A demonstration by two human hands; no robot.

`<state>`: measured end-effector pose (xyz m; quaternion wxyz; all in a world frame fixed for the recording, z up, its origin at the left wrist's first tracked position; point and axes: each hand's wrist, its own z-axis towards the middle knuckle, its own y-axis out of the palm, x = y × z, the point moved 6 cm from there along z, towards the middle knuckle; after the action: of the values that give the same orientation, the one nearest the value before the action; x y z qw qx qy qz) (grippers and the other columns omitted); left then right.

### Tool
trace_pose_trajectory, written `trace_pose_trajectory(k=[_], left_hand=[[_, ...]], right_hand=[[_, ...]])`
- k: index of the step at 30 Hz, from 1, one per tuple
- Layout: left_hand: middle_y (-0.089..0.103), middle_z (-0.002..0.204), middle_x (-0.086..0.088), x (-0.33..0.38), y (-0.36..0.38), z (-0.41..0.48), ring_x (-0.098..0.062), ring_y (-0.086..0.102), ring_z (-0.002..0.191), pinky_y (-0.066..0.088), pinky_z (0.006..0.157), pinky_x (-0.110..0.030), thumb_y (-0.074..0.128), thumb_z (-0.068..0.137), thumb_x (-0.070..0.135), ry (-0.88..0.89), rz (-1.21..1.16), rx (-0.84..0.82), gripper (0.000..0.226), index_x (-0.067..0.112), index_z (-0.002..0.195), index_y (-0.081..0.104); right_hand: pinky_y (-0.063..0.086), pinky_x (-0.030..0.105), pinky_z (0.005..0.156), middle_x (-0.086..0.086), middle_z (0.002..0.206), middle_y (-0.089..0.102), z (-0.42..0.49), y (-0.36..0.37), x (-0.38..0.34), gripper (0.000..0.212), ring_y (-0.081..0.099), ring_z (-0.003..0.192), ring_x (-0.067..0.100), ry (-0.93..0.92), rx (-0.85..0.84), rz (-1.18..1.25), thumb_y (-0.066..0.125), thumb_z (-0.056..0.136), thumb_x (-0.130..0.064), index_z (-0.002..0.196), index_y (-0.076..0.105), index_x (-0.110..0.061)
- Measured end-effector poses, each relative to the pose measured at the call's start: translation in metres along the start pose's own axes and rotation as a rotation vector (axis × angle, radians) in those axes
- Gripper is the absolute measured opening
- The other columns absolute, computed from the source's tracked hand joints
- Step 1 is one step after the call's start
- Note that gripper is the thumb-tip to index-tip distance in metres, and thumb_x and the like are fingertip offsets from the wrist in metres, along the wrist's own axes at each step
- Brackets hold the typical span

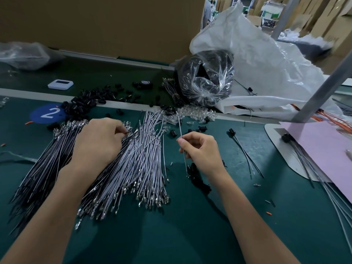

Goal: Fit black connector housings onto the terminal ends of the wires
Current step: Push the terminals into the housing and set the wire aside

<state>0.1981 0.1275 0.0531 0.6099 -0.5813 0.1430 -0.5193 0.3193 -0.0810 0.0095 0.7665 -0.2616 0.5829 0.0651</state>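
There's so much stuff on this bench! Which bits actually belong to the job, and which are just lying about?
Part of the job: right hand pinching a single white wire; left hand at the black wires; white wire pile; loose black connector housings; finished wire pair.
Just lying about: small white device; black tape roll; pink sheet; blue number 2 marker.

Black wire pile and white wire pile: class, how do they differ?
The black wire pile lies leftmost, partly under the left hand; the white wire pile lies beside it, nearer the right hand. Black insulation against white. Both fan out with metal terminals at the ends.
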Motion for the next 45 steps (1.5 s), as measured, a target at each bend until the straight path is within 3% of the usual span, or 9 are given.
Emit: trace_pose_trajectory(k=[4, 8, 13, 19, 24, 31, 38, 41, 45], left_hand=[[0.071, 0.092, 0.0, 0.05, -0.008, -0.018, -0.012, 0.063, 0.072, 0.055, 0.075, -0.03, 0.068, 0.086, 0.004, 0.376, -0.222, 0.027, 0.013, 0.011, 0.096, 0.074], [0.073, 0.105, -0.005, 0.09, 0.015, -0.038, -0.023, 0.071, 0.084, 0.059, 0.078, -0.042, 0.07, 0.084, -0.004, 0.643, -0.273, -0.076, 0.015, 0.006, 0.093, 0.075], [0.047, 0.148, -0.005, 0.098, 0.041, -0.038, -0.02, 0.064, 0.115, 0.051, 0.099, -0.039, 0.07, 0.084, -0.005, 0.573, -0.449, -0.082, 0.013, 0.006, 0.092, 0.072], [0.046, 0.148, 0.001, 0.098, 0.048, -0.033, -0.01, 0.06, 0.12, 0.046, 0.103, -0.025, 0.072, 0.081, -0.008, 0.532, -0.577, -0.11, 0.018, 0.009, 0.088, 0.068], [0.044, 0.149, 0.004, 0.098, 0.056, -0.033, -0.006, 0.056, 0.124, 0.045, 0.104, -0.021, 0.064, 0.082, -0.016, 0.479, -0.693, -0.18, 0.024, 0.007, 0.087, 0.066], [0.042, 0.15, 0.006, 0.1, 0.056, -0.033, 0.005, 0.042, 0.133, 0.036, 0.105, -0.011, 0.052, 0.081, -0.024, 0.482, -0.791, -0.247, 0.042, 0.016, 0.087, 0.064], [0.032, 0.157, 0.01, 0.108, 0.049, -0.04, 0.0, 0.026, 0.144, 0.024, 0.114, -0.016, 0.048, 0.068, -0.025, 0.591, -0.864, -0.324, 0.053, 0.012, 0.101, 0.066], [0.031, 0.158, 0.008, 0.111, 0.047, -0.044, -0.002, 0.026, 0.145, 0.023, 0.116, -0.019, 0.047, 0.065, -0.018, 0.6, -0.892, -0.349, 0.05, 0.01, 0.102, 0.067], [0.034, 0.156, 0.009, 0.114, 0.047, -0.048, -0.004, 0.029, 0.144, 0.026, 0.118, -0.03, 0.047, 0.064, -0.01, 0.585, -1.006, -0.405, 0.045, 0.01, 0.098, 0.068]], right_hand=[[0.04, 0.017, 0.054, 0.0, 0.063, 0.066, -0.002, -0.003, 0.001, 0.011, 0.05, 0.054, 0.006, 0.098, -0.025, 0.192, 0.07, 0.088, -0.014, 0.082, 0.076, -0.007], [0.039, 0.017, 0.053, 0.005, 0.063, 0.067, -0.003, 0.001, -0.001, 0.017, 0.05, 0.056, 0.009, 0.192, -0.1, 0.411, 0.066, 0.085, -0.006, 0.074, 0.079, -0.009], [0.042, 0.018, 0.056, -0.001, 0.064, 0.067, -0.005, 0.0, -0.001, 0.024, 0.051, 0.057, 0.008, 0.215, -0.073, 0.456, 0.06, 0.086, 0.001, 0.074, 0.078, -0.012], [0.042, 0.024, 0.067, 0.002, 0.079, 0.069, -0.004, 0.001, 0.002, 0.023, 0.053, 0.073, 0.015, 0.253, -0.139, 0.484, 0.06, 0.087, -0.005, 0.078, 0.078, -0.015], [0.043, 0.024, 0.068, 0.001, 0.076, 0.064, -0.004, 0.008, 0.004, 0.03, 0.056, 0.072, 0.014, 0.287, -0.238, 0.594, 0.054, 0.091, -0.006, 0.075, 0.077, -0.017], [0.045, 0.019, 0.06, -0.002, 0.069, 0.061, -0.007, 0.012, 0.004, 0.013, 0.056, 0.061, 0.008, 0.366, -0.314, 0.771, 0.061, 0.075, -0.016, 0.075, 0.075, -0.016], [0.051, 0.02, 0.061, -0.006, 0.061, 0.064, -0.014, 0.011, 0.005, 0.014, 0.062, 0.057, 0.006, 0.54, -0.34, 1.063, 0.062, 0.079, -0.017, 0.074, 0.075, -0.016], [0.05, 0.02, 0.065, -0.005, 0.065, 0.064, -0.016, 0.013, 0.003, 0.006, 0.06, 0.067, 0.008, 0.545, -0.384, 1.045, 0.076, 0.072, -0.021, 0.071, 0.075, -0.016], [0.051, 0.023, 0.069, -0.001, 0.071, 0.065, -0.015, 0.012, 0.004, 0.034, 0.061, 0.071, 0.012, 0.501, -0.417, 1.012, 0.093, 0.051, -0.018, 0.079, 0.077, -0.012]])
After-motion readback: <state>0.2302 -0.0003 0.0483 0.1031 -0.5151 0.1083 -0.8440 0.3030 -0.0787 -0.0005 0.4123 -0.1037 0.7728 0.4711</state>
